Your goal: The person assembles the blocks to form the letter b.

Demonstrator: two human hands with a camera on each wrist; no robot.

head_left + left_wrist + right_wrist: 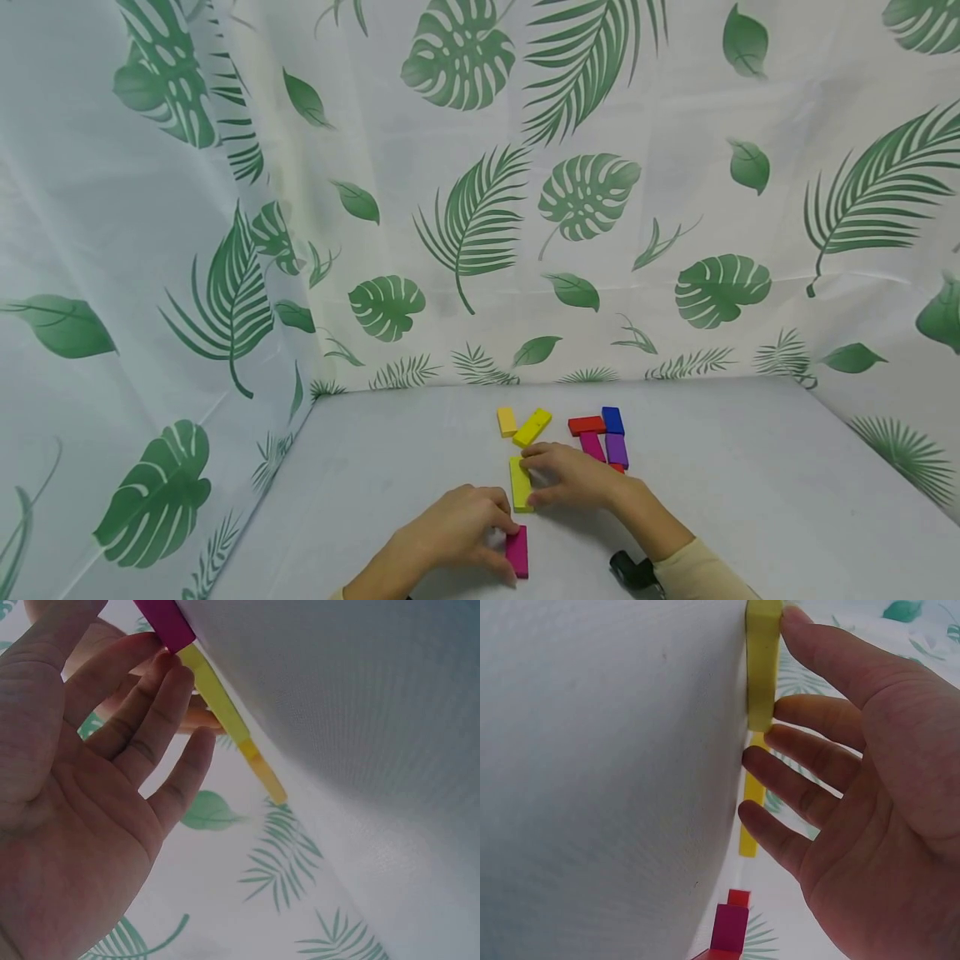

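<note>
My left hand [461, 529] pinches a magenta block [517, 552] near the front of the table, with its index finger near the far end and thumb near the close end. Just beyond it my right hand [573, 475] holds a yellow block [521, 485] between thumb and fingers at its right side. In the right wrist view the thumb touches this yellow block [762, 667] near one end and the index finger near the other. The left wrist view has the magenta block [166, 622] lined up with the yellow one [217, 690].
Behind the right hand lie another yellow block [533, 427] and an orange-yellow block [507, 422]. To their right sits a group with red [586, 426], blue [612, 420], purple [617, 450] and magenta [592, 446] blocks. A leaf-patterned curtain [495, 333] encloses the white table [375, 450].
</note>
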